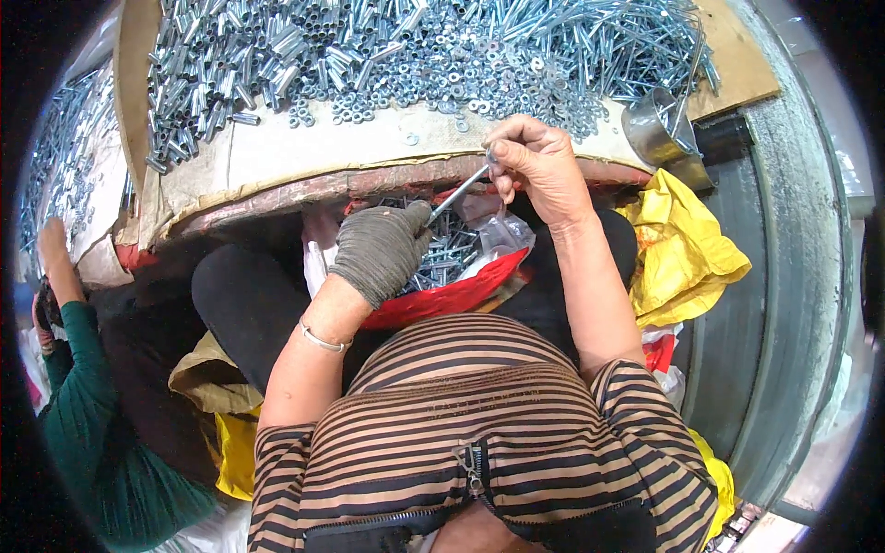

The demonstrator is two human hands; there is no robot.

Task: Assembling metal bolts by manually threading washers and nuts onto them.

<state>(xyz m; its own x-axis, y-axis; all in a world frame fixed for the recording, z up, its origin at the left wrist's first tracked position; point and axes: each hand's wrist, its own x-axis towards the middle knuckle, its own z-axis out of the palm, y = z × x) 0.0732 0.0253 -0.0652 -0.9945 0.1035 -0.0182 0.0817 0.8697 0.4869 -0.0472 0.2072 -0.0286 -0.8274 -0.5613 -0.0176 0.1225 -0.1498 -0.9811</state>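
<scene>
My left hand (380, 249), in a grey knit glove, is closed around the lower end of a long metal bolt (461, 191) that slants up to the right. At the bolt's upper end, my right hand (544, 175), bare, pinches a small round metal piece (491, 158) that looks like a washer. Its lower fingers are curled. Below both hands, a red-edged bag (442, 306) lies open in my lap, holding many metal fasteners (444, 256) and some clear plastic. My left hand partly covers the bag.
Past the pale cloth-covered table edge (313, 138) are heaps of metal sleeves (277, 51), nuts and washers (452, 78), and long bolts (618, 46). A curved metal piece (659, 129) sits at right, above a yellow bag (682, 249). At left, a co-worker's green sleeve (88, 359) reaches toward another heap.
</scene>
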